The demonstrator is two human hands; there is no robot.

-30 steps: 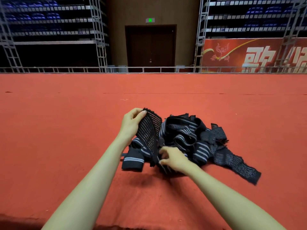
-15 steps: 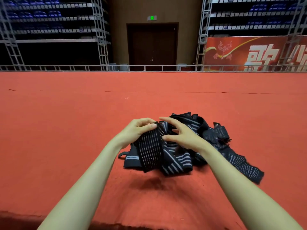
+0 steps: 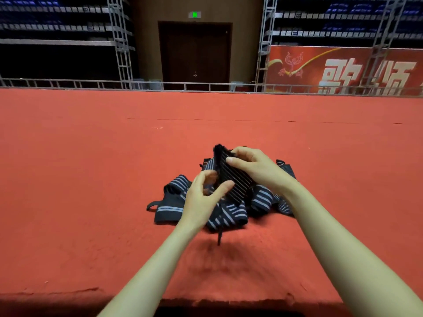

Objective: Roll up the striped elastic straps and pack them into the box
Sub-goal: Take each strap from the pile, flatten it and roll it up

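A heap of dark elastic straps with pale blue stripes (image 3: 169, 208) lies on the red carpeted surface (image 3: 91, 179) in front of me. One dark strap with thin stripes (image 3: 235, 184) is lifted upright out of the heap. My right hand (image 3: 256, 168) pinches its upper end between thumb and fingers. My left hand (image 3: 203, 195) is just below and to the left, its fingers curved. Its thumb tip touches the strap's lower left edge, and a gap shows between thumb and fingers. A thin dark tail (image 3: 219, 237) hangs from the heap's front. No box is in view.
The red surface stretches far to the left, right and back, and its frayed front edge (image 3: 206, 300) lies close below my forearms. A metal railing (image 3: 206, 84), a dark door (image 3: 194, 51), scaffolding and a red banner (image 3: 343, 67) stand beyond.
My right hand has taken hold of the lifted strap's top end. My left hand has let go of that end and dropped lower along the strap.
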